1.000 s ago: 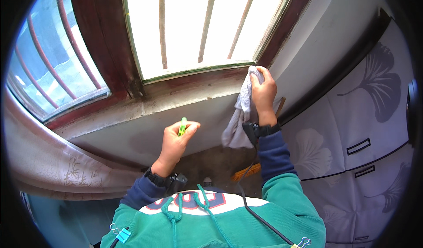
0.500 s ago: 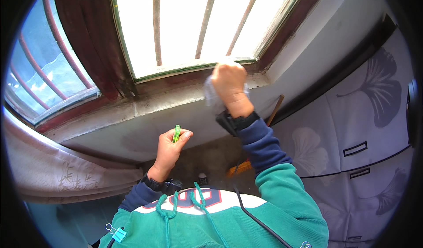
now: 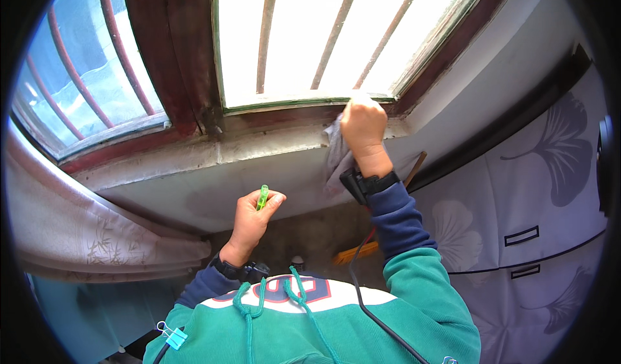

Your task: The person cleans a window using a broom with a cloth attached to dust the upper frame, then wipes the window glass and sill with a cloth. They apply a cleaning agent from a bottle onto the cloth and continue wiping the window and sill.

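Cloth bunched tight in our right hand, pressed to the window sill's right end; our left hand pinches a green clip below the sill.

Blown-out window backlight, fisheye-bent edges

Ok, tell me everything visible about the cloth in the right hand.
The cloth is pale grey-white, soft and crumpled, fabric by the look of it. The right hand grips its upper part and presses it against the lower edge of the dark red-brown window frame, near the right corner of the bright barred pane. Its free part hangs loosely below the hand, draping over the pale sill toward the wrist. Most of its top is hidden under the fingers; no print or pattern can be made out.
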The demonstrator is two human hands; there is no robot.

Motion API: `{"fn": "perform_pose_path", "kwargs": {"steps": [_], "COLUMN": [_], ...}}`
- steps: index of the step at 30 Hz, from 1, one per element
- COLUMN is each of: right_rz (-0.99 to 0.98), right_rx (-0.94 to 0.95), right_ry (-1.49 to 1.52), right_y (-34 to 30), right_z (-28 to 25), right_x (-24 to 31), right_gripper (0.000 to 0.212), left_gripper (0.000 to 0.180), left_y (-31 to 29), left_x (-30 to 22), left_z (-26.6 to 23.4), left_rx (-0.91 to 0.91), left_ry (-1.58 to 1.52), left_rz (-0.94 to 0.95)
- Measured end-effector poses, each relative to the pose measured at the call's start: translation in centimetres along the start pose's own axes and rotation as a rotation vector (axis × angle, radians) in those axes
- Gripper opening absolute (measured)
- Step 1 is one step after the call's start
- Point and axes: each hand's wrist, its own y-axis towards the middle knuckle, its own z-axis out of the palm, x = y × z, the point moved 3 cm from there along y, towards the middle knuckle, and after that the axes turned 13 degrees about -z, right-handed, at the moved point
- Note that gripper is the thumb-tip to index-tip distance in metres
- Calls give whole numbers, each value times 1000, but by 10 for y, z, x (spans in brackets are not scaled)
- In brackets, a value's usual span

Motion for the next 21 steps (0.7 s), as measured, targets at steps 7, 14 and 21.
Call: {"fn": "perform_pose_path", "kwargs": {"steps": [7,14,21], "right_rz": [325,158,66], "right_rx": [-167,-125,-1], "right_ry": [847,487,166], "right_y": [1,2,24], "right_z": [-16,-8,-10], "right_x": [7,26,74], "right_gripper": [12,15,15], "left_gripper": [15,12,16], "left_y": [-4,-8,-15], "left_x": [-6,4,5], "left_z": [-10,-32,-53], "left_rx": [9,-66,-136], "left_ry": [28,-44,-10], "left_rz": [162,160,170]}}
